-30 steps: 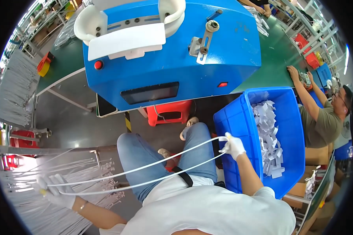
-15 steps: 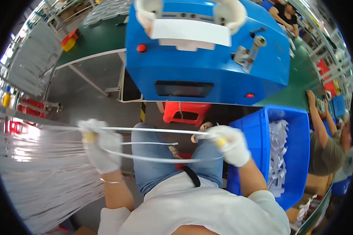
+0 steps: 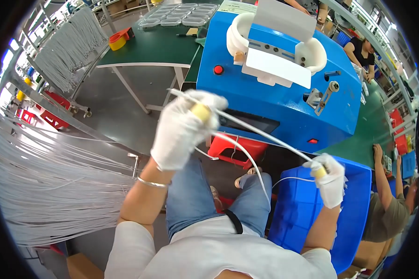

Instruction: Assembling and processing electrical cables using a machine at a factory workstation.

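My left hand [image 3: 184,130], in a white glove with yellow tape round a finger, is closed on a white cord [image 3: 265,135] in front of the blue machine [image 3: 284,116]. A short end of the cord sticks out past the fingers. The cord runs taut down to my right hand [image 3: 329,182], gloved and taped alike, which pinches it above the blue bin [image 3: 291,204]. Loose lengths of cord curve below, over my legs. The machine carries two white rounded holders [image 3: 312,56] and white flaps.
Many white cords [image 3: 56,186] hang in a dense bundle at my left. Clear trays [image 3: 172,21] and a yellow-and-red tape dispenser [image 3: 118,42] lie on the green table [image 3: 158,49]. A red stool [image 3: 237,151] stands underneath. Co-workers [image 3: 388,211] sit at the right.
My left hand has risen and moved right, toward the machine. My right hand has moved right, over the bin, so the cord now slants between them. The view has shifted left.
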`<action>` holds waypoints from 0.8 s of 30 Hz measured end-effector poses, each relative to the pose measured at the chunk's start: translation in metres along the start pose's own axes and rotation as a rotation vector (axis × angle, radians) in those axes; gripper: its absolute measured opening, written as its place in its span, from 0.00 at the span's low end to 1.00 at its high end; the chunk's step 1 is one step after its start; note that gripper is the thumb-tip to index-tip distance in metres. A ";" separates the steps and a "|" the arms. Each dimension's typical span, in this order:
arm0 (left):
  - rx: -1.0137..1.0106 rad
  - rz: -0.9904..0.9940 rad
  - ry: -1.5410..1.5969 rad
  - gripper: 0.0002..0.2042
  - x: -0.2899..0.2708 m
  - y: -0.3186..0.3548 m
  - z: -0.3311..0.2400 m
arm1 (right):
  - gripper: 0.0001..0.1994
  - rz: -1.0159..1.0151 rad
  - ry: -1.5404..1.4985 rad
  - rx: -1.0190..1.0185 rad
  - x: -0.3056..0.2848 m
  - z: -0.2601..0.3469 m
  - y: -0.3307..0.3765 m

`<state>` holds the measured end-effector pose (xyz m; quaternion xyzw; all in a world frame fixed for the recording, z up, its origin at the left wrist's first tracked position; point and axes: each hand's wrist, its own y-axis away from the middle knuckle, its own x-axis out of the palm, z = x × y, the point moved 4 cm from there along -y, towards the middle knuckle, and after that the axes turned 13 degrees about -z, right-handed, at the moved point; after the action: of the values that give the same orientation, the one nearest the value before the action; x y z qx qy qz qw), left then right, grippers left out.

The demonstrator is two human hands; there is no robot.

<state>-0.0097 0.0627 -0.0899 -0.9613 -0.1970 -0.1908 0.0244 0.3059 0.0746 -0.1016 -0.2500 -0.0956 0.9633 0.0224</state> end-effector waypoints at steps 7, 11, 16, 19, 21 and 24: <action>-0.003 -0.028 -0.115 0.06 -0.001 -0.021 -0.040 | 0.07 -0.253 0.133 -0.382 -0.035 0.030 -0.013; 0.085 -0.031 -0.253 0.07 0.010 -0.024 -0.063 | 0.05 -0.362 0.130 -0.459 -0.046 0.044 -0.023; 0.483 0.007 -0.522 0.08 0.034 -0.032 -0.064 | 0.06 -0.180 0.055 -0.268 -0.057 0.031 -0.024; 0.412 0.068 -0.440 0.12 -0.063 -0.022 -0.059 | 0.17 0.533 -0.216 -0.098 -0.033 -0.003 -0.003; 0.286 0.108 -0.268 0.16 -0.210 -0.043 -0.067 | 0.19 0.412 -0.129 -0.107 -0.052 -0.045 0.014; 0.472 0.452 -0.221 0.12 -0.056 0.018 -0.033 | 0.15 -0.494 -0.076 0.476 -0.142 -0.172 0.049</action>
<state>-0.0623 0.0212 -0.0803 -0.9634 -0.0194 -0.0245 0.2661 0.5135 0.0434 -0.1904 -0.1708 0.0736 0.9327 0.3090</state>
